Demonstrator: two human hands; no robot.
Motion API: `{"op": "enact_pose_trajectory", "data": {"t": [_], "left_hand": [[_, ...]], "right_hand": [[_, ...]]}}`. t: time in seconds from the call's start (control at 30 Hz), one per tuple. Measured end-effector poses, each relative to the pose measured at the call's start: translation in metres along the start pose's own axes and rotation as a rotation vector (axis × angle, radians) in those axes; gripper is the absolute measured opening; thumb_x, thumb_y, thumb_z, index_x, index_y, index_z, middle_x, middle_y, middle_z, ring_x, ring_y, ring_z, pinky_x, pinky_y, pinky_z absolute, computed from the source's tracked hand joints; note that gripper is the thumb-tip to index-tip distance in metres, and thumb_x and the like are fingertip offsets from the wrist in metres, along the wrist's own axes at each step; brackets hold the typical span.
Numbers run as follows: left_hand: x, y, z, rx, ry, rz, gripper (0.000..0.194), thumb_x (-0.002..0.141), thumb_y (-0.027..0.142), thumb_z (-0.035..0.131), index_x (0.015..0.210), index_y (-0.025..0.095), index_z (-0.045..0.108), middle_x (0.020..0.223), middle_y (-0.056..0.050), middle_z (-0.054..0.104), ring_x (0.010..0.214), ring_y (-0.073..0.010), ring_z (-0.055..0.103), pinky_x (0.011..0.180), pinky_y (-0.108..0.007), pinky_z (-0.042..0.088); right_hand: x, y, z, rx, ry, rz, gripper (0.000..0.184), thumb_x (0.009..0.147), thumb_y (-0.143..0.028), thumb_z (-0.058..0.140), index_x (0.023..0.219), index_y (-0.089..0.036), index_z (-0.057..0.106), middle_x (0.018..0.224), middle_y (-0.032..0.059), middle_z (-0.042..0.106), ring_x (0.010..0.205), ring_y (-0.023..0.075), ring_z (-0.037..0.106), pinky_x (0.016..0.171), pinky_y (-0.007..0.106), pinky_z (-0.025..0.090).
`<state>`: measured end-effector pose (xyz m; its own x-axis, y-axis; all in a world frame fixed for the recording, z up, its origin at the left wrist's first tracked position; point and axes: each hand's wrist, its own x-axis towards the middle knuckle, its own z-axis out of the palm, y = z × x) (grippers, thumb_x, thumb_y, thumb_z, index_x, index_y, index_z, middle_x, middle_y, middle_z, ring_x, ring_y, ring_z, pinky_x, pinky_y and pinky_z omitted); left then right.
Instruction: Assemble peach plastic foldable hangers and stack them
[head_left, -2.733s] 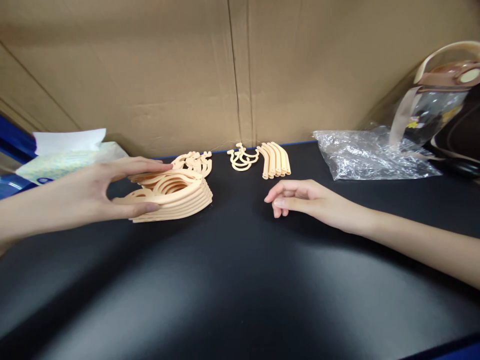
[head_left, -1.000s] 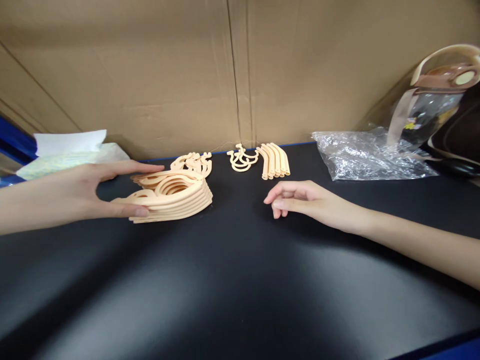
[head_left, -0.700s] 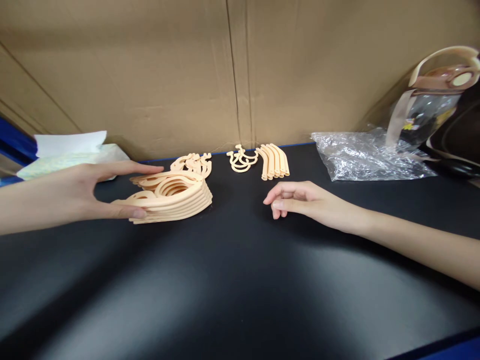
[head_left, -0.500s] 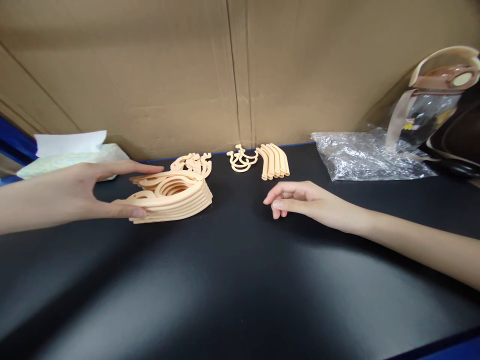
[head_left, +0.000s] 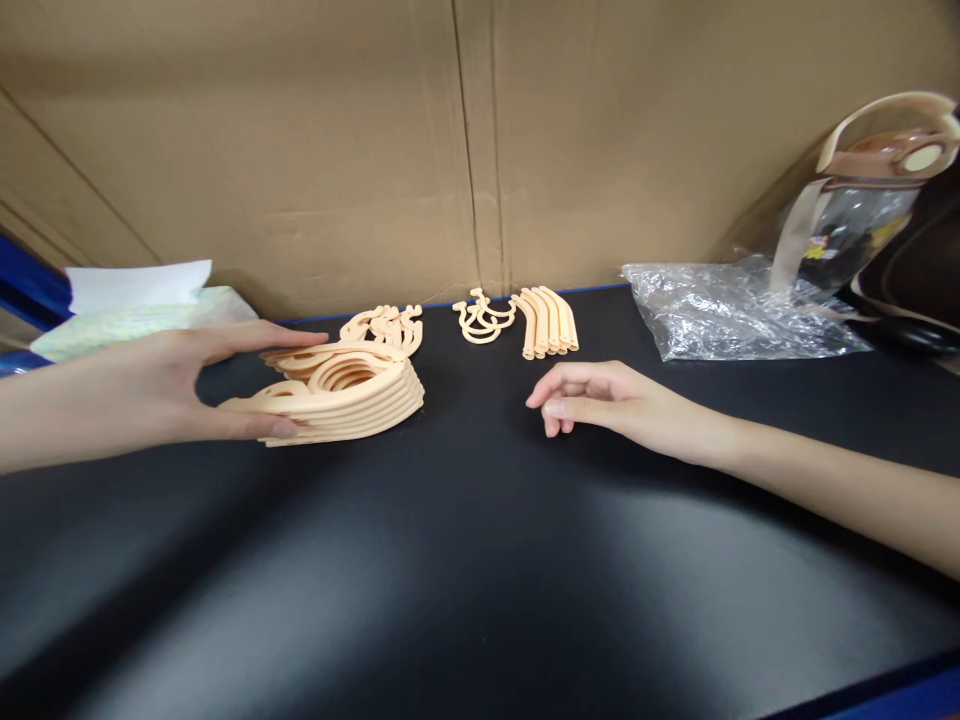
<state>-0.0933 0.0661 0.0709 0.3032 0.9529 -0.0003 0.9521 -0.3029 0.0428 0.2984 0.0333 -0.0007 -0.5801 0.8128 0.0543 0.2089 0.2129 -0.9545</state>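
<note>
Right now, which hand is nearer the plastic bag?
Right: the right hand is in front and left of the plastic bag; the left hand is far left, at the beige stack.

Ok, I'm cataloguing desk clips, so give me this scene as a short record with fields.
Left hand: thumb and fingers spread around the left end of the stack
Right hand: empty, fingers loosely curled above the desk
Back row: curved pieces, hooks, tubes
Far left: tissues
Right side: clear bag, bottle
Backdrop: cardboard
</note>
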Motion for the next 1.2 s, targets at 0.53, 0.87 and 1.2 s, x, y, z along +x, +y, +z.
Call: {"op": "enact_pose_trajectory", "data": {"t": [0.53,0.87,1.2], "left_hand": [[-0.005,0.027,-0.011,-0.156,0.075,0.088,0.079,0.077,0.092,0.043,0.108,0.021,0.061,0.137,-0.001,0.058,0.117,-0.0295,0.054,0.104,-0.041,0.034],[-0.003,0.022,-0.004,-0.167,0.068,0.104,0.072,0.080,0.083,0.050,0.117,0.023,0.064,0.135,-0.006,0.062,0.120,-0.0317,0.055,0.107,-0.045,0.035],[-0.004,0.033,-0.005,-0.190,0.181,0.086,0.070,0.082,0.084,0.043,0.108,0.024,0.066,0.128,-0.001,0.066,0.108,-0.0264,0.060,0.101,-0.039,0.041]], "right_hand": [[-0.001,-0.001,0.000,0.005,-0.004,0.002,0.013,0.096,-0.027,0.056,0.098,-0.019,0.066,0.081,-0.0007,0.069,0.077,0.0121,0.061,0.077,0.028,0.047],[0.000,-0.001,0.000,-0.001,-0.001,0.002,0.013,0.096,-0.026,0.056,0.098,-0.019,0.066,0.081,-0.0005,0.070,0.077,0.0123,0.061,0.077,0.028,0.047],[0.000,-0.003,0.001,-0.001,-0.001,0.006,0.012,0.096,-0.025,0.056,0.098,-0.019,0.066,0.081,-0.0005,0.069,0.077,0.0119,0.061,0.077,0.027,0.047]]}}
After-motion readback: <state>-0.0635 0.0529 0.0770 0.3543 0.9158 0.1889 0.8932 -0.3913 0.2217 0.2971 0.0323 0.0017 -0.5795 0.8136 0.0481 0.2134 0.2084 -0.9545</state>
